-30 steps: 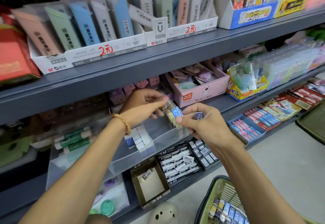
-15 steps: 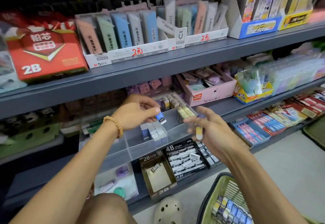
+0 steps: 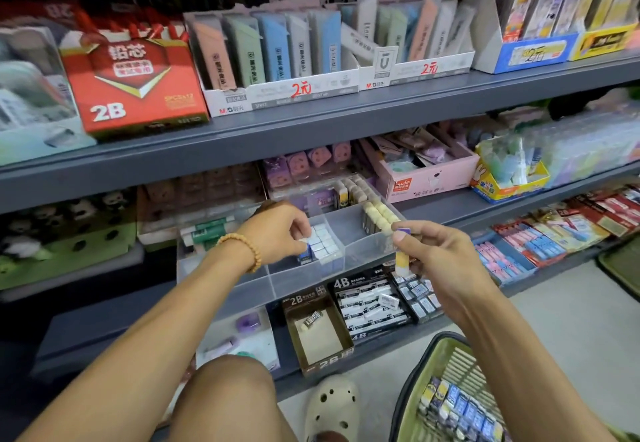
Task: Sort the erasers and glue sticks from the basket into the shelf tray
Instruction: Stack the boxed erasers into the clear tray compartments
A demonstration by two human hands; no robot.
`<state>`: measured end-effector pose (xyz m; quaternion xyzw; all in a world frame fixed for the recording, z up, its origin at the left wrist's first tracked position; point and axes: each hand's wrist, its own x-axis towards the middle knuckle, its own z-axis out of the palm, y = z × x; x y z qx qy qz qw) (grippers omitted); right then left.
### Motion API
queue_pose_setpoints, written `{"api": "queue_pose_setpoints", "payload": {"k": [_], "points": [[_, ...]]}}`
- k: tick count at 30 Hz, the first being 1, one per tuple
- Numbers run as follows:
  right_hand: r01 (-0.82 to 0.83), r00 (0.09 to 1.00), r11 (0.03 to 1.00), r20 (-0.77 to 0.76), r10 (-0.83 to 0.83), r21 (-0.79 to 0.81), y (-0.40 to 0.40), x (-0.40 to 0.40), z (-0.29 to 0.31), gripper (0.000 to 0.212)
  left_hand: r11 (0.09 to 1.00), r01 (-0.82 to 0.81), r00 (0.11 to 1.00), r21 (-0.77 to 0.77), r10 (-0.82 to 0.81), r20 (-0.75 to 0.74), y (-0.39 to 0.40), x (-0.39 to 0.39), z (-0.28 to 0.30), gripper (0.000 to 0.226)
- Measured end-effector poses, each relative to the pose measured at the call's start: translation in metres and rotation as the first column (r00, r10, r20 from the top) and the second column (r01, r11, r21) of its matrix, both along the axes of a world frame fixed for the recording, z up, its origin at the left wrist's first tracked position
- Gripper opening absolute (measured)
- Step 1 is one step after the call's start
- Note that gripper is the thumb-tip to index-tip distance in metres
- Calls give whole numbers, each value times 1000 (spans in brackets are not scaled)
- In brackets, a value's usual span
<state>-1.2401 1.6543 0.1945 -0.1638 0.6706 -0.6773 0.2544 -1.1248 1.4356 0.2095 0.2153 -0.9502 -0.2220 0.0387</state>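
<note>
Two risks stand out. Your left hand [image 3: 277, 230] has curled fingers down in the middle compartment of the clear shelf tray [image 3: 304, 278], pinching a blue-wrapped eraser [image 3: 304, 257] against the packed row of erasers [image 3: 323, 242] — push hard and you may tip that row. Your right hand [image 3: 440, 254] pinches a yellow eraser [image 3: 402, 261] in the air, just in front of the tray — a loose pinch drops it among the boxes below. More erasers wait in the green basket [image 3: 433, 365].

Counted: two hands, left [image 3: 277, 230] and right [image 3: 440, 254]; one clear tray [image 3: 301, 278]; one green basket [image 3: 436, 358]; one pale shoe [image 3: 332, 407].
</note>
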Motion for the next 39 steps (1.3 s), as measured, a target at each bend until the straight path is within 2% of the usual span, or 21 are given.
{"api": "queue_pose_setpoints", "payload": {"k": [5,9,11,12,13,15,17,19,20,25,31,36,39], "points": [[27,993,992,119,-12,-126,-1,5,4,6,1000,-12,1000,-16,12,16,3,-1,-9,21],[16,977,978,210,28,-206,-2,14,6,9,1000,-12,999,-19,12,39,1,2,-7,19],[4,976,978,215,42,-207,-1,18,6,10,999,-37,999,-18,36,-19,1,5,2,10],[4,977,979,212,40,-204,-1,20,7,10,999,-52,994,11,53,-97,4,7,7,4],[8,978,979,208,35,-203,0,22,7,10,994,-69,980,81,83,-183,11,8,13,10],[19,980,977,198,24,-214,3,26,8,11,948,-30,944,318,131,-302,31,9,22,17],[32,982,970,190,15,-243,6,30,8,14,864,71,937,498,114,-330,56,9,25,11],[46,982,963,187,5,-267,11,34,9,16,783,149,937,604,84,-340,79,7,19,3],[52,983,962,186,-2,-269,16,35,8,15,745,168,934,645,88,-345,88,7,15,7],[143,983,982,131,-127,-125,63,38,-15,4,670,132,925,731,181,-333,125,8,-13,10],[371,889,924,254,-382,92,157,43,-94,11,565,29,938,825,271,-218,188,13,-94,8],[420,821,871,301,-485,256,217,55,-159,15,609,-126,915,783,376,-145,211,0,-174,19],[410,808,848,296,-509,337,238,55,-193,17,675,-169,891,718,417,-182,217,-17,-204,9]]}}
